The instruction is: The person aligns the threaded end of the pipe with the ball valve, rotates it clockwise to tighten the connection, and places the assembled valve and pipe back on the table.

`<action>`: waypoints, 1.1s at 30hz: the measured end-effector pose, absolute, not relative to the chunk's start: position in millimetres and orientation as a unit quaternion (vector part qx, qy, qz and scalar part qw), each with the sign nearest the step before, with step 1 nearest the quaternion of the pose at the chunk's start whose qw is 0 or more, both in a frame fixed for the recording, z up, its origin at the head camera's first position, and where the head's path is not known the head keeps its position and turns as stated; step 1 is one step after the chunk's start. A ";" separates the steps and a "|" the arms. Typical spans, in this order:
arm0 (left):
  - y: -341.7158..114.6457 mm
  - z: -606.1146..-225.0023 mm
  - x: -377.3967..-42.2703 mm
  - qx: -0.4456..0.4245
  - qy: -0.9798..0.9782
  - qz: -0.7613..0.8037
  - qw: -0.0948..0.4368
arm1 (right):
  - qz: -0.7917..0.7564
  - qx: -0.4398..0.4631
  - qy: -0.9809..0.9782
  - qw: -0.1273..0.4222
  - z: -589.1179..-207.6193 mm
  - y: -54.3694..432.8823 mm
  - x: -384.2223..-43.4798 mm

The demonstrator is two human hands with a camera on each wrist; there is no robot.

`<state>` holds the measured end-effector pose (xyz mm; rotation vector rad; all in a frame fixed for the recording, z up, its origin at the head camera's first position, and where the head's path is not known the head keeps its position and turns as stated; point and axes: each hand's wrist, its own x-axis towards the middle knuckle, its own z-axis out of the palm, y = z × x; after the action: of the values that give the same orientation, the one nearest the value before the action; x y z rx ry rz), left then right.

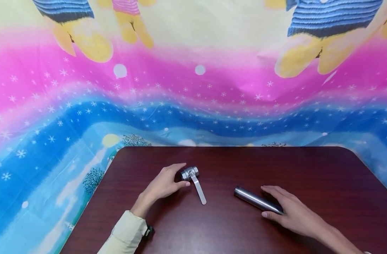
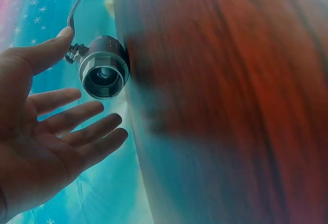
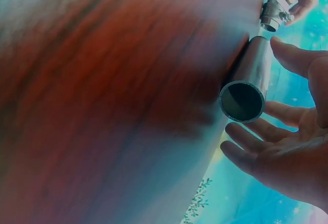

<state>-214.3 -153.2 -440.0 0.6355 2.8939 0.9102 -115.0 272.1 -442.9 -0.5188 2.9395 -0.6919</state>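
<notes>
A metal ball valve (image 1: pixel 190 173) with a flat lever handle (image 1: pixel 198 190) lies on the dark wooden table, left of the middle. My left hand (image 1: pixel 163 183) is beside it, fingers spread; in the left wrist view the thumb (image 2: pixel 54 47) is at the base of the lever, and whether it touches is hard to tell. The threaded bore of the valve (image 2: pixel 104 75) faces that camera. A smooth steel pipe (image 1: pixel 257 200) lies slanted on the right. Around its near end my right hand (image 1: pixel 292 213) hovers with loosely spread fingers. The open pipe end (image 3: pixel 242 101) shows in the right wrist view.
The reddish-brown table (image 1: pixel 212 225) has rounded far corners. Behind and beside it hangs a colourful printed cloth (image 1: pixel 193 88) with snowflakes and cartoon figures. A dark band (image 1: pixel 148 232) sits at my left sleeve (image 1: pixel 126 229).
</notes>
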 end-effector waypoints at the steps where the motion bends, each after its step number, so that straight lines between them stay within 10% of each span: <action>1: -152.1 -439.9 -215.0 0.203 0.933 0.296 0.019 | -0.229 -0.171 0.958 0.038 -442.9 272.1 -115.5; 33: -135.2 -444.3 -230.3 0.163 0.936 0.312 0.024 | -0.308 -0.190 0.930 0.057 -449.0 276.1 -125.9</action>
<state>-230.3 -135.2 -444.3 0.5035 2.8964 0.9657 -125.9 276.1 -449.0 -0.5754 2.8212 -0.9340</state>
